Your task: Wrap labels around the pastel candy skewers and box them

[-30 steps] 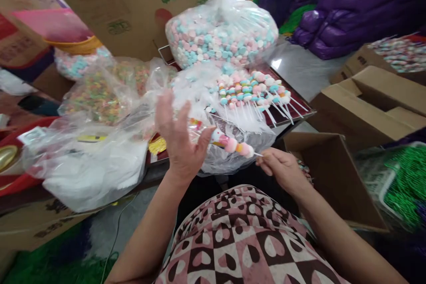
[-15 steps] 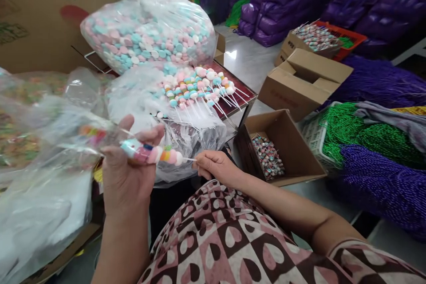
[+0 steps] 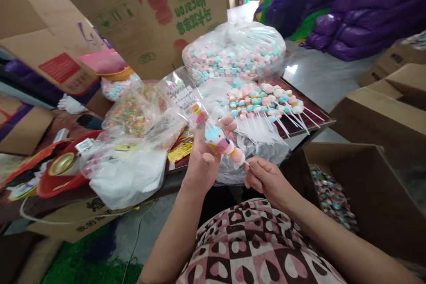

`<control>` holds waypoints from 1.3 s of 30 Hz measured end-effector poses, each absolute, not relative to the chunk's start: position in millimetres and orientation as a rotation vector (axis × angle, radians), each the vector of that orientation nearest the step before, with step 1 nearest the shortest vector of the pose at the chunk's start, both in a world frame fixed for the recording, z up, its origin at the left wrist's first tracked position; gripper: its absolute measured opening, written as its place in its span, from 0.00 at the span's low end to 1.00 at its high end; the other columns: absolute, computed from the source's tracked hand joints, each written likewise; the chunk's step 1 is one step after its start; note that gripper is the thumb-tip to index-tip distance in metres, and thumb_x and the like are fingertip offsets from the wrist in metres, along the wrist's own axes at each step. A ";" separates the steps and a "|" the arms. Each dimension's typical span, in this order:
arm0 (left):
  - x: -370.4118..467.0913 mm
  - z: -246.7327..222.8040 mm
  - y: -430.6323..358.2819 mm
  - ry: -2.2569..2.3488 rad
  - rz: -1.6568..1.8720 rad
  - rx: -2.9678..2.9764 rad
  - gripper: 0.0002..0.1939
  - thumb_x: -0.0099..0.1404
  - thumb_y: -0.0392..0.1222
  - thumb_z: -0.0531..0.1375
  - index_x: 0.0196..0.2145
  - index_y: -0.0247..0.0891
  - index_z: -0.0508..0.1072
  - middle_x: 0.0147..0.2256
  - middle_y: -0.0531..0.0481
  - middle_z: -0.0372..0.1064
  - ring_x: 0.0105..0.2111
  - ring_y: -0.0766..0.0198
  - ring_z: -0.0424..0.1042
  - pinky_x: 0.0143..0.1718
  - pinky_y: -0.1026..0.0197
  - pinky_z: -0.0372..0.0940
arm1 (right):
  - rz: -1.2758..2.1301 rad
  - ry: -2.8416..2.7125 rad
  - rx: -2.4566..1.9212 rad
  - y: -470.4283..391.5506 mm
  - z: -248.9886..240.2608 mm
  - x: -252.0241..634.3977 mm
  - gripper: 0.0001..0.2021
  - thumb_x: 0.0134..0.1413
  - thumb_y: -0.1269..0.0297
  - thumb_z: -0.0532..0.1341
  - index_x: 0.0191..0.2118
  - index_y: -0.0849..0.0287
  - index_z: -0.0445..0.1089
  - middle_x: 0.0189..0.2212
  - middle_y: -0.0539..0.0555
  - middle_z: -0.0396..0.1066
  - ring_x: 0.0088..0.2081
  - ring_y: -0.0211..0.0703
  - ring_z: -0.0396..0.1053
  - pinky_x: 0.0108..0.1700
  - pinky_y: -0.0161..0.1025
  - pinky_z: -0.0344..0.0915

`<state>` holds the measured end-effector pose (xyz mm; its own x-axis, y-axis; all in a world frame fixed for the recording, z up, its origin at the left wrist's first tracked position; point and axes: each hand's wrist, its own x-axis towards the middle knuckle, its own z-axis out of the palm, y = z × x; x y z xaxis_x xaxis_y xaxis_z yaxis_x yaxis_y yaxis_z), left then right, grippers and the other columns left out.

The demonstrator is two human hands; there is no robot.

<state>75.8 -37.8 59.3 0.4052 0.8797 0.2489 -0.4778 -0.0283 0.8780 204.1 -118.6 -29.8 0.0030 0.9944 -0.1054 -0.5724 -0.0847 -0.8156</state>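
My left hand (image 3: 205,155) is wrapped round the upper part of a marshmallow skewer (image 3: 237,155) in a clear printed wrapper (image 3: 186,97), whose top stands up past my fingers. The skewer has a blue piece at the top and pink and yellow ones below. With closed fingertips, my right hand (image 3: 262,177) pinches the white stick at its lower end. Just beyond my hands, a pile of marshmallow skewers (image 3: 262,102) lies on the dark red table (image 3: 313,117), sticks toward me. Behind it sits a big clear bag of marshmallows (image 3: 233,53).
Left are clear bags (image 3: 128,182), a bag of orange and green sweets (image 3: 135,108), a red basin (image 3: 49,182) and gold ties (image 3: 180,151). An open box of wrapped sweets (image 3: 366,151) stands low at the right. A large carton (image 3: 140,22) rises behind.
The view has swung left, bringing the basin and cartons into sight. Both hands still hold the skewer, and the wrapper's printed top now stands more upright.
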 end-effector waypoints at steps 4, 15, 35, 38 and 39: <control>64.1 65.8 -32.8 0.439 1.252 1.049 0.24 0.56 0.61 0.66 0.45 0.44 0.73 0.36 0.49 0.75 0.46 0.55 0.76 0.52 0.51 0.67 | 1.486 -0.693 -0.916 -117.1 -26.0 196.9 0.17 0.57 0.48 0.64 0.31 0.58 0.69 0.11 0.40 0.52 0.17 0.32 0.52 0.30 0.36 0.61; 59.0 28.6 -43.3 0.530 1.167 1.033 0.18 0.59 0.56 0.65 0.38 0.39 0.74 0.36 0.47 0.75 0.41 0.59 0.74 0.52 0.54 0.64 | 1.670 -0.612 -0.833 -114.6 -15.5 170.6 0.16 0.57 0.48 0.64 0.30 0.57 0.68 0.09 0.37 0.47 0.13 0.28 0.40 0.24 0.33 0.59; 54.4 35.8 -37.3 0.550 1.313 0.885 0.16 0.60 0.54 0.65 0.26 0.38 0.72 0.25 0.52 0.68 0.32 0.64 0.73 0.46 0.57 0.65 | 1.619 -0.635 -0.896 -107.1 -16.3 161.9 0.14 0.54 0.51 0.67 0.36 0.58 0.72 0.12 0.40 0.54 0.15 0.29 0.46 0.26 0.35 0.62; 56.4 29.3 -36.8 0.567 1.261 0.940 0.17 0.61 0.54 0.64 0.26 0.38 0.72 0.26 0.51 0.70 0.32 0.64 0.73 0.43 0.58 0.66 | 1.568 -0.614 -0.925 -104.9 -15.8 161.4 0.13 0.51 0.54 0.69 0.37 0.57 0.73 0.14 0.41 0.57 0.15 0.30 0.48 0.27 0.35 0.62; 57.8 25.9 -37.7 0.578 1.202 0.958 0.17 0.61 0.55 0.64 0.26 0.38 0.72 0.26 0.50 0.71 0.31 0.63 0.73 0.41 0.58 0.67 | 1.549 -0.602 -0.928 -103.8 -15.5 160.4 0.13 0.51 0.54 0.69 0.35 0.57 0.72 0.14 0.41 0.57 0.15 0.29 0.47 0.26 0.35 0.62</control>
<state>57.8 -37.7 25.9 0.2932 0.9501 0.1067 -0.5101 0.0610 0.8579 160.4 -103.8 -15.5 -0.0111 0.9737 -0.2275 -0.5647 -0.1938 -0.8022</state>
